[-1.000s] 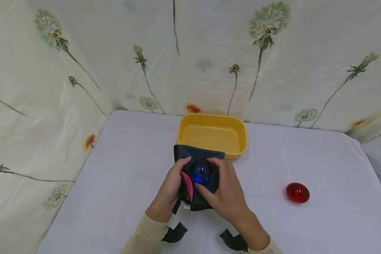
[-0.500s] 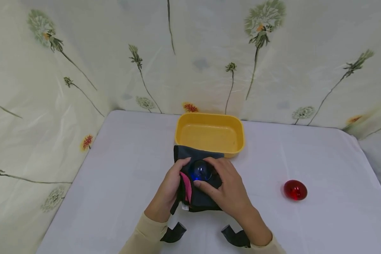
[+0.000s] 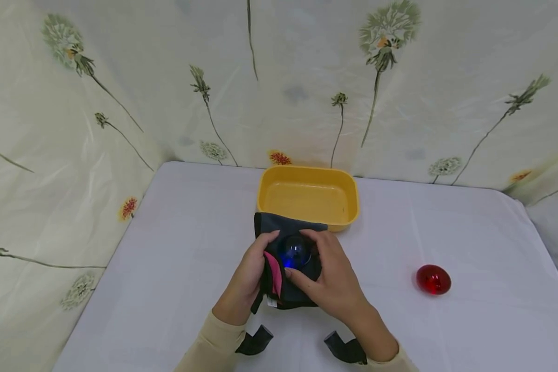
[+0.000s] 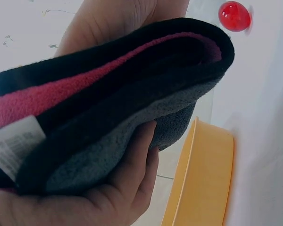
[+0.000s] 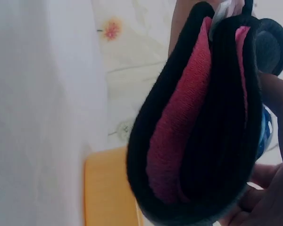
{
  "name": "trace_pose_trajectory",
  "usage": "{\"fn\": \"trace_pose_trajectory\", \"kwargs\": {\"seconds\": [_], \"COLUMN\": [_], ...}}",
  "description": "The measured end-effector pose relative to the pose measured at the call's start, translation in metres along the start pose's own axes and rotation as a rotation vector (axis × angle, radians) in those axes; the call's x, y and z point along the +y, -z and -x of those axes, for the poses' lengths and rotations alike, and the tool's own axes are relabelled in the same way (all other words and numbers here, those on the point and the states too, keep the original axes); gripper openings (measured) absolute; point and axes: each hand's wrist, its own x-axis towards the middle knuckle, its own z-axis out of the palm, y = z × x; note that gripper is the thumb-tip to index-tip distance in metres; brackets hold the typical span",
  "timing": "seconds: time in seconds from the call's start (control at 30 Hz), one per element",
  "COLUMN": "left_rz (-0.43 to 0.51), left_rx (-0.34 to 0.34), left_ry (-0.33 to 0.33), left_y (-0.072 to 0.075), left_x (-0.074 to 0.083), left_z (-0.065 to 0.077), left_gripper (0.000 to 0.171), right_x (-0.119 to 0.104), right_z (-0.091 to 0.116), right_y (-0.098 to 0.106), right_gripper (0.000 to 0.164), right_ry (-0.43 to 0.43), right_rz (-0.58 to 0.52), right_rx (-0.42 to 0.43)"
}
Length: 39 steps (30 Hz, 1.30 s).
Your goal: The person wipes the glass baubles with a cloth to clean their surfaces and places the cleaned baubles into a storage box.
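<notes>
My left hand (image 3: 248, 274) grips a folded dark grey cloth (image 3: 290, 223) with black edging and a pink inner side. In the left wrist view its fingers curl beneath the cloth (image 4: 99, 155), near a white label (image 4: 19, 146). A shiny, see-through blue ball (image 3: 295, 251) lies against the top of the cloth. Thumb and fingers of my right hand (image 3: 337, 281) pinch the ball from the right side. From the right wrist, the folded cloth (image 5: 179, 127) hides most of the ball, leaving a sliver of blue (image 5: 266, 129) beside the fingers.
Just beyond the cloth stands a yellow plastic basin (image 3: 309, 199), its near rim partly overlapped. A see-through red egg-shaped piece (image 3: 433, 280) lies on the white tablecloth (image 3: 204, 232) to the right. Flower-printed sheeting (image 3: 297, 93) hangs behind and to the left. Black curved pieces (image 3: 256, 342) show by both wrists.
The right thumb and fingers shift back and forth slightly over the blue ball. The left hand keeps its hold on the cloth, and the whole view has drifted a little.
</notes>
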Motion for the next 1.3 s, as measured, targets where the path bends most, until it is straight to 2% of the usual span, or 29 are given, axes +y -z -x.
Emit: {"fn": "trace_pose_trajectory", "kwargs": {"seconds": [0.13,0.37,0.5,0.8,0.93,1.17,1.3], "left_rz": [-0.003,-0.002,0.005,-0.036,-0.028,-0.021,-0.014], "left_rx": [0.005,-0.002,0.002,0.039,0.025,0.026,0.028], "left_ry": [0.009,-0.009,-0.006,-0.008,-0.019,-0.008,-0.009], "left_y": [0.0001,0.0017,0.0023,0.0002,0.0006,0.0010,0.0010], "left_x": [0.0013,-0.0003,-0.0011,-0.0006,-0.0012,-0.0007,-0.0014], "left_z": [0.0012,-0.0003,-0.0009,-0.0002,-0.0006,0.0006,0.0003], "left_gripper": [0.070,0.066,0.064,0.061,0.061,0.068,0.069], "right_x": [-0.0005,0.0026,0.0044,0.0006,-0.0005,-0.0024,-0.0030], "right_z": [-0.0001,-0.0011,-0.0014,0.0009,0.0016,0.0013,0.0018], "right_y": [-0.0009,-0.0005,-0.0003,-0.0003,-0.0025,-0.0052,-0.0056], "right_gripper": [0.079,0.066,0.061,0.047,0.051,0.077,0.080], "right_ry": [-0.010,0.067,0.081,0.011,0.003,0.049,0.044], "right_rz": [-0.015,0.028,0.012,0.016,0.027,0.074,0.077], "right_rx": [0.013,0.055,0.069,0.070,0.041,0.009,0.020]}}
